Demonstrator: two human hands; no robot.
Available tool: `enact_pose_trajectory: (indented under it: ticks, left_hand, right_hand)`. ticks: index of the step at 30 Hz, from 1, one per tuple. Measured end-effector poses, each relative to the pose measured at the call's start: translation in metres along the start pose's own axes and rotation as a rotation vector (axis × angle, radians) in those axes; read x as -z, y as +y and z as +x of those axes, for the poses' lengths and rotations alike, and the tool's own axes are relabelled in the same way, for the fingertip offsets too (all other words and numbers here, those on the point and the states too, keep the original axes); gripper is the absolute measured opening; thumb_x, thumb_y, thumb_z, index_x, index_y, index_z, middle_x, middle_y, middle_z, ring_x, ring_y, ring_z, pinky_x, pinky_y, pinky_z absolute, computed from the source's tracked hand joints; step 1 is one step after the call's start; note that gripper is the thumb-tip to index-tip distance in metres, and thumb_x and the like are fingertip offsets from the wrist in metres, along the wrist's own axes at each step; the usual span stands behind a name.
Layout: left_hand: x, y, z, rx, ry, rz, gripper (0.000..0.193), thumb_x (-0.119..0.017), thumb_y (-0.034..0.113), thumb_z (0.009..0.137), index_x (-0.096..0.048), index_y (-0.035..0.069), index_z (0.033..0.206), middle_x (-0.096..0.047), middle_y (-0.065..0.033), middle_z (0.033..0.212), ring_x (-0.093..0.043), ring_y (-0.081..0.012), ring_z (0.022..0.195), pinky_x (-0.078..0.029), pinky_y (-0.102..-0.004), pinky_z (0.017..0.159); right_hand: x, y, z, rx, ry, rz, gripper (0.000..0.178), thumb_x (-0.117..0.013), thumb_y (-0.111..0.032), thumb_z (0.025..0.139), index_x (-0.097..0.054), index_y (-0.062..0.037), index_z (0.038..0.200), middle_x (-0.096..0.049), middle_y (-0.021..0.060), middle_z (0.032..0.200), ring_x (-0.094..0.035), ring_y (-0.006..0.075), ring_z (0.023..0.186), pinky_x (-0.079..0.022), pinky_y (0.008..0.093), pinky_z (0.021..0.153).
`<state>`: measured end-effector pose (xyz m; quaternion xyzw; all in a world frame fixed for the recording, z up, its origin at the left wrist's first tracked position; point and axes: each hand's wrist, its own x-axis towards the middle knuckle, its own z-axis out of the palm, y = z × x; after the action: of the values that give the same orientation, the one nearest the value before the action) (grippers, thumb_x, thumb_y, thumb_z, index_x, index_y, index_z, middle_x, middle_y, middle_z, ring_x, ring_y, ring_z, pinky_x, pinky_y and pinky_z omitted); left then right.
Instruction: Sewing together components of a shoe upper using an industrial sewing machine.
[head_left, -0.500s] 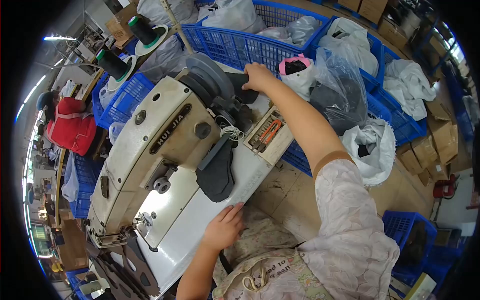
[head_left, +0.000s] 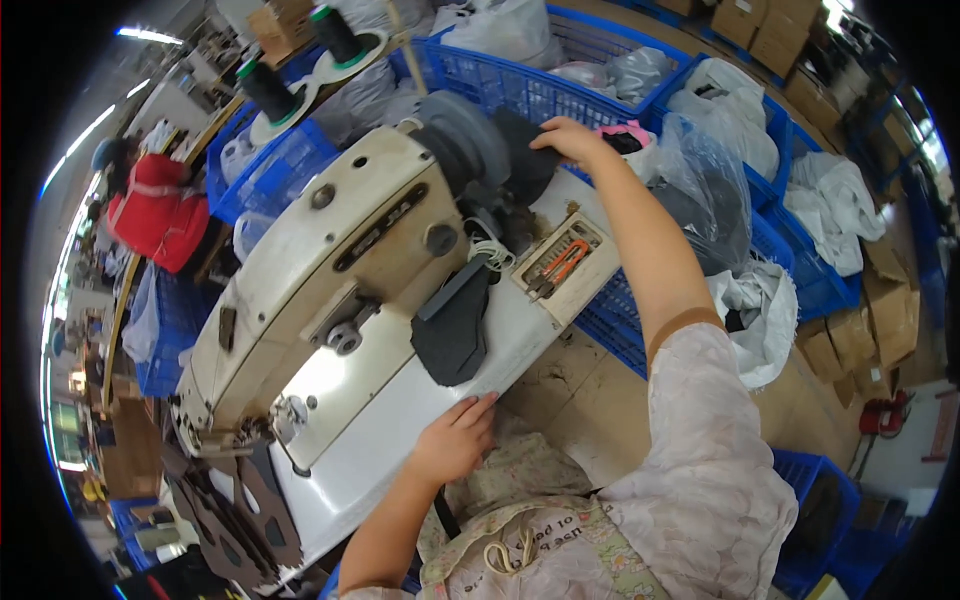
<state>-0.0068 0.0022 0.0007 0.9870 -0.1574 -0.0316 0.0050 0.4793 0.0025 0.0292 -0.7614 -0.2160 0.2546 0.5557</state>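
A cream industrial sewing machine (head_left: 330, 270) lies across a white table (head_left: 420, 400). My right hand (head_left: 568, 140) reaches far out and grips a dark fabric piece (head_left: 520, 150) beside the machine's grey handwheel (head_left: 462, 140). My left hand (head_left: 455, 440) rests flat at the table's near edge, fingers together, holding nothing. A dark grey cut piece (head_left: 452, 335) lies on the table just beyond it, under the machine's arm.
A small tray with orange-handled snips (head_left: 562, 265) sits at the table's right end. Blue plastic crates (head_left: 640, 70) with bagged fabric stand behind and to the right. Thread cones (head_left: 268, 90) rise at the back. Dark cut pieces (head_left: 235, 515) are stacked at lower left. A person in red (head_left: 160, 210) works far left.
My right hand has shifted slightly along the dark fabric by the handwheel. My left hand stays at the table edge.
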Motion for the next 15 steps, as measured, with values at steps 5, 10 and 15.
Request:
enact_pose_trajectory:
  ticks: [5,10,15]
  left_hand:
    - [-0.007,-0.004,-0.007,-0.085,0.033,0.014,0.054,-0.07,0.037,0.065,-0.067,0.004,0.108,-0.057,-0.0119,0.134,-0.036,-0.0302,0.141,-0.031,-0.0436,0.116]
    - [0.004,-0.005,-0.069,0.2,0.648,-0.235,0.04,-0.059,0.036,0.082,-0.067,0.005,0.107,-0.061,-0.0159,0.123,-0.057,-0.0348,0.119,-0.046,-0.046,0.1]
    - [0.011,-0.051,-0.228,1.074,1.002,0.198,0.025,-0.067,-0.003,0.062,-0.065,0.006,0.086,-0.067,-0.0121,0.107,-0.061,-0.035,0.107,-0.048,-0.0451,0.092]
  right_hand:
    - [0.031,0.011,-0.026,0.188,0.348,-0.197,0.068,-0.084,-0.03,0.07,-0.06,0.0015,0.126,-0.065,0.0177,0.113,-0.064,0.0238,0.096,-0.051,0.0332,0.084]
    - [0.099,0.068,-0.108,0.364,0.394,-0.121,0.061,-0.079,-0.022,0.083,-0.053,0.0092,0.127,-0.059,0.0175,0.127,-0.058,0.0245,0.115,-0.045,0.0338,0.1]
    - [0.156,0.099,-0.232,0.217,0.474,-0.065,0.053,-0.074,-0.017,0.088,-0.049,0.0049,0.13,-0.058,0.0133,0.126,-0.057,0.0207,0.112,-0.045,0.0316,0.096]
